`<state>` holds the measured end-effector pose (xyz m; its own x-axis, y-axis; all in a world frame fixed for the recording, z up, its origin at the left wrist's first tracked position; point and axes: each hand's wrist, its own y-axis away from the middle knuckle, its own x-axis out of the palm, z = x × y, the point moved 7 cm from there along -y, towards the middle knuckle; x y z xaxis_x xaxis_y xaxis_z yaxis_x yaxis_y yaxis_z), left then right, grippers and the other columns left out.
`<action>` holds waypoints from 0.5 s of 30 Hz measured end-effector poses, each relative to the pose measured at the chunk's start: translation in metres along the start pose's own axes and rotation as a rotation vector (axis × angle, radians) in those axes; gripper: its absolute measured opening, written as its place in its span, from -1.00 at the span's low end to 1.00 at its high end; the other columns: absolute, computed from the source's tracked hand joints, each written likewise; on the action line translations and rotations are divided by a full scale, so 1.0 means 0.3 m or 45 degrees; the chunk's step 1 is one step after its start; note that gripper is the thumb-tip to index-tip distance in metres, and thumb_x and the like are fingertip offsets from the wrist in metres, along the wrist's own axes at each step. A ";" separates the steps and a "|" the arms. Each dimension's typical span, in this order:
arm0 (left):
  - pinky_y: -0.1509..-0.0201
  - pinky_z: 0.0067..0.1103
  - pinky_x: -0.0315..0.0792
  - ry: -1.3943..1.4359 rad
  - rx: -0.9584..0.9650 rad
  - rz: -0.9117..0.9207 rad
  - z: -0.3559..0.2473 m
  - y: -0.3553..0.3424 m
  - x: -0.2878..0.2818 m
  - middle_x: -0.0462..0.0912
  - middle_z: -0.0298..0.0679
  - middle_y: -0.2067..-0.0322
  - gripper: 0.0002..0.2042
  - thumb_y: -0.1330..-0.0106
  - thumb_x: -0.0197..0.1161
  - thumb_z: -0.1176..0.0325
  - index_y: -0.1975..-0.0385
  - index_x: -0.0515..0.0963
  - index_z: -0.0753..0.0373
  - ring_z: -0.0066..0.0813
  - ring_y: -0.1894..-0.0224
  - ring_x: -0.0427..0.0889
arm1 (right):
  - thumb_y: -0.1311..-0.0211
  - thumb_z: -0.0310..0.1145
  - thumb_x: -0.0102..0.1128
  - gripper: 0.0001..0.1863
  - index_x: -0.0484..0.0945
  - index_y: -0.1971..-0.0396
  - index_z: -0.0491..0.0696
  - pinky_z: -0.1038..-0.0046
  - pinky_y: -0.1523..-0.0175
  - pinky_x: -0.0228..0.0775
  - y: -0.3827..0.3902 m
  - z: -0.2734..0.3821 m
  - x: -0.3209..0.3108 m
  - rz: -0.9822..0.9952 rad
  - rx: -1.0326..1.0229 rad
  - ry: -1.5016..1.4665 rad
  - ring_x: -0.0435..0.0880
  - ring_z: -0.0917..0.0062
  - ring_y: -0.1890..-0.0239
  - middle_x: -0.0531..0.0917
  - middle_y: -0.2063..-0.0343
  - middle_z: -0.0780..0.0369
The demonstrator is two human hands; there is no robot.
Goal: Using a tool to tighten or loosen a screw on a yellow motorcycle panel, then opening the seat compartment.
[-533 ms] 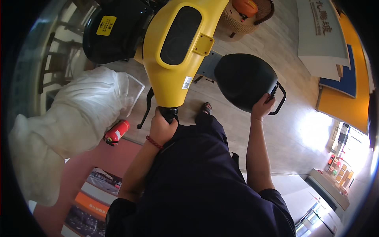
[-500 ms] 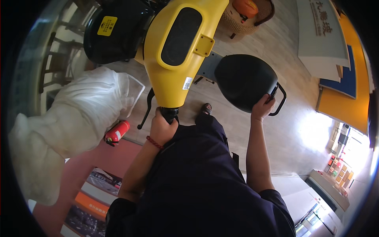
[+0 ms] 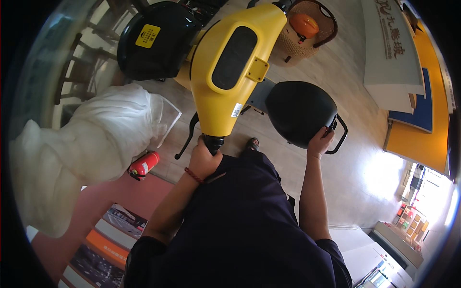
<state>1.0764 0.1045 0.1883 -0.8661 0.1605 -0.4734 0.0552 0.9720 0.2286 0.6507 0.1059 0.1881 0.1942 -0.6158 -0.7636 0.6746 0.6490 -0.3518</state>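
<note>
A yellow scooter (image 3: 210, 110) with a dark oval panel stands across in front of me. My left hand (image 3: 204, 158) is closed around its black handlebar grip (image 3: 213, 143). A black brake lever (image 3: 192, 133) sticks out just left of that hand, apart from my fingers. My right hand (image 3: 320, 142) grips the black grab rail (image 3: 344, 133) where it meets the rear of the black seat (image 3: 298, 111); the fingertips are partly hidden. At the scooter's left end is a glossy black front mudguard (image 3: 156, 57) with a yellow sticker.
A white-sheeted bulky shape (image 3: 110, 127) stands at left, with a red fire extinguisher (image 3: 145, 164) beside it. Beyond the scooter, a wicker chair (image 3: 300, 45) holds an orange helmet (image 3: 304, 26). A white counter (image 3: 388, 65) stands at right. My sandaled foot (image 3: 253, 143) shows below the scooter.
The scooter sits slightly farther right and lower in view, and the chair behind it also appears lower. Both hands keep their holds.
</note>
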 end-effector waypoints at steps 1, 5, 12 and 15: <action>0.29 -0.22 0.45 0.000 0.005 -0.010 0.002 0.001 -0.002 0.52 0.21 0.43 -0.51 0.06 0.17 0.43 0.12 0.23 0.49 0.15 0.32 0.53 | -0.22 -0.20 -0.06 -0.66 0.39 0.24 -0.21 0.25 0.11 0.25 0.002 0.000 -0.005 -0.019 -0.017 0.010 0.45 0.18 0.24 0.48 0.32 0.03; 0.28 -0.22 0.45 -0.047 0.008 -0.016 -0.016 0.005 -0.012 0.51 0.24 0.42 -0.46 0.06 0.18 0.43 0.06 0.19 0.52 0.16 0.31 0.52 | -0.21 -0.23 -0.07 -0.66 0.42 0.21 -0.23 0.27 0.11 0.29 0.014 -0.027 -0.037 0.120 0.112 0.054 0.48 0.16 0.22 0.51 0.29 0.00; 0.32 -0.31 0.46 -0.042 0.043 -0.047 -0.021 0.006 -0.020 0.55 0.13 0.46 -0.59 0.07 0.21 0.43 0.22 0.29 0.46 0.07 0.33 0.56 | -0.15 -0.36 -0.13 -0.68 0.37 0.11 -0.17 0.54 0.38 0.26 0.169 -0.209 -0.191 0.130 0.653 -0.356 0.30 0.59 0.52 0.36 0.51 0.26; 0.32 -0.23 0.47 -0.020 0.083 -0.010 -0.018 0.005 -0.014 0.52 0.21 0.42 -0.48 0.05 0.19 0.42 0.08 0.20 0.52 0.15 0.35 0.53 | -0.14 -0.43 -0.14 -0.67 0.34 0.07 -0.15 0.60 0.50 0.26 0.262 -0.284 -0.246 0.098 0.830 -0.492 0.23 0.71 0.64 0.30 0.58 0.34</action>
<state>1.0774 0.1043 0.1952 -0.8587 0.1550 -0.4885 0.0810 0.9823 0.1692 0.6288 0.2405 0.1705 0.4123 -0.7700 -0.4868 0.9099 0.3751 0.1772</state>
